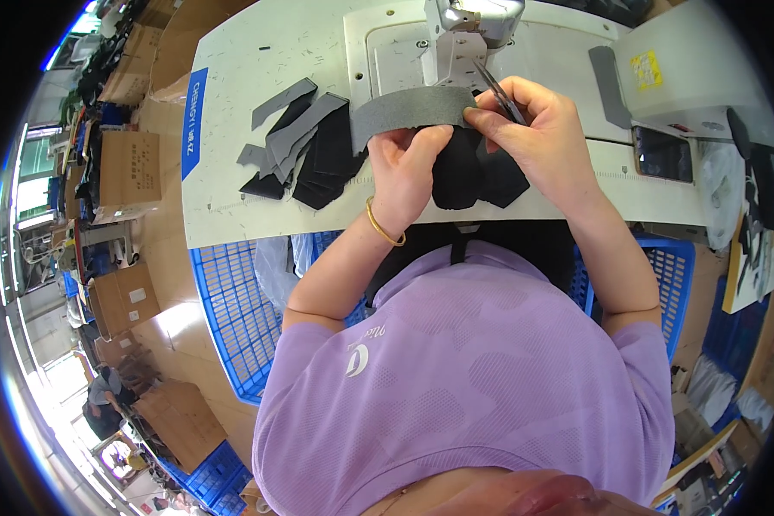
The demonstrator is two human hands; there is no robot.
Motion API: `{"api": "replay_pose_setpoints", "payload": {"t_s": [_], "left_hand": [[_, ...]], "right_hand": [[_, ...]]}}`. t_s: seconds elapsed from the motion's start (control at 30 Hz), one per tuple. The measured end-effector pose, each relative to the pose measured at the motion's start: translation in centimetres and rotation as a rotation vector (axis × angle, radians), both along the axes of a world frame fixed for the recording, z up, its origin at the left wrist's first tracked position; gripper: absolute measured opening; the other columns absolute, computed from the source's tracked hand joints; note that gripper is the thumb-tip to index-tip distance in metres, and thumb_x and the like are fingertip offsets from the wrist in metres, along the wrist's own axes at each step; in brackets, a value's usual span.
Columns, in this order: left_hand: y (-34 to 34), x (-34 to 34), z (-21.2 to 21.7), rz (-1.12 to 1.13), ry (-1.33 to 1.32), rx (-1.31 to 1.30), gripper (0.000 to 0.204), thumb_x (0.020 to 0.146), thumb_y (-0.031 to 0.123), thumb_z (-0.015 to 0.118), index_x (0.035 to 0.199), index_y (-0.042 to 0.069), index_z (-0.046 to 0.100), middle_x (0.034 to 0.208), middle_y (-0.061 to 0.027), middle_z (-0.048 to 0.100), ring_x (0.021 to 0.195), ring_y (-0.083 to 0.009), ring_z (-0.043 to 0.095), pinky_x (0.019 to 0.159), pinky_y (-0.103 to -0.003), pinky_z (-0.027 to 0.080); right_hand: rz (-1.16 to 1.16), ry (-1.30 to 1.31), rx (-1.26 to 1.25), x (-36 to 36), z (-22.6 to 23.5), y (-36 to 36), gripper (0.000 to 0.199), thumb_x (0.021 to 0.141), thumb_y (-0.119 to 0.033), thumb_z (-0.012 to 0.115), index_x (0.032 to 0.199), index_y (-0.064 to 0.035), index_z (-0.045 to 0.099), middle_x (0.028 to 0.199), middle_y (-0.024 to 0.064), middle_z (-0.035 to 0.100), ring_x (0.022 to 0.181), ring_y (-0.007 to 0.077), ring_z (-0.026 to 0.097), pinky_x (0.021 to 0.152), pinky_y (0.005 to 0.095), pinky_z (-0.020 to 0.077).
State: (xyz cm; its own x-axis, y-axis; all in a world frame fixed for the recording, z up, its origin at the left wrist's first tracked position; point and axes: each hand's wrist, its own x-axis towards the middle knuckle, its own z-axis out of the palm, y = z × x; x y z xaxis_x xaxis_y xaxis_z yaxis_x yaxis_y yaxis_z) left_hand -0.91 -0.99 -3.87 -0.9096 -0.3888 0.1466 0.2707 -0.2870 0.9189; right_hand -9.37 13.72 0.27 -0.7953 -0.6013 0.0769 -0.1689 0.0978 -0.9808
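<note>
A curved grey fabric piece is stretched between my hands, just in front of the sewing machine head. My left hand pinches its lower edge between thumb and fingers. At the right end, the thumb and fingertip of my right hand are closed on the same fabric. That hand also carries a slim, dark two-pronged pointed tool, tilted up toward the machine; whether it is tweezers or thread snips I cannot tell. Black fabric pieces lie below my hands, partly covered by them.
Several grey and black cut pieces lie piled on the left of the white table. On the right are a phone and a grey strip. Blue baskets stand under the table's front edge. Cardboard boxes line the left.
</note>
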Motion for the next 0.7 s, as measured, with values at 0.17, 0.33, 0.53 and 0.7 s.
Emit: {"api": "replay_pose_setpoints", "payload": {"t_s": [0.17, 0.33, 0.53, 0.7], "left_hand": [[1.0, -0.7, 0.9, 0.106, -0.029, -0.005, 0.008, 0.089, 0.001, 0.066, 0.096, -0.002, 0.066, 0.089, -0.0031, 0.066, 0.078, -0.0082, 0.059, 0.07, -0.023, 0.049], [0.9, -0.7, 0.6, 0.14, 0.005, -0.046, 0.008, 0.09, 0.002, 0.067, 0.096, -0.002, 0.066, 0.09, -0.0027, 0.066, 0.078, -0.0076, 0.059, 0.069, -0.023, 0.048], [0.7, -0.6, 0.4, 0.204, -0.026, -0.05, 0.01, 0.089, 0.005, 0.069, 0.097, -0.001, 0.066, 0.089, -0.0012, 0.065, 0.078, -0.0072, 0.057, 0.07, -0.022, 0.046], [1.2, -0.8, 1.0, 0.207, -0.007, -0.049, 0.012, 0.089, 0.007, 0.07, 0.097, -0.001, 0.066, 0.09, -0.0012, 0.065, 0.079, -0.0075, 0.056, 0.071, -0.023, 0.046]], "right_hand": [[0.008, -0.015, -0.017, 0.1, -0.1, 0.0, 0.01, 0.085, -0.007, 0.069, 0.083, 0.0006, 0.063, 0.068, 0.0005, 0.061, 0.061, 0.0046, 0.056, 0.056, 0.0209, 0.0439], [-0.013, -0.103, -0.081, 0.7, -0.1, 0.0, 0.01, 0.086, -0.008, 0.069, 0.085, 0.0002, 0.063, 0.068, -0.0001, 0.061, 0.062, 0.0042, 0.055, 0.056, 0.02, 0.0437], [-0.04, -0.158, -0.11, 1.2, -0.2, 0.5, 0.01, 0.086, -0.008, 0.069, 0.086, -0.0008, 0.063, 0.067, -0.0012, 0.059, 0.057, 0.0036, 0.053, 0.052, 0.0195, 0.042], [-0.061, -0.142, -0.147, 1.3, -0.3, 0.7, 0.01, 0.086, -0.008, 0.07, 0.086, -0.0012, 0.063, 0.065, -0.0016, 0.057, 0.055, 0.0033, 0.052, 0.05, 0.0191, 0.0405]]}}
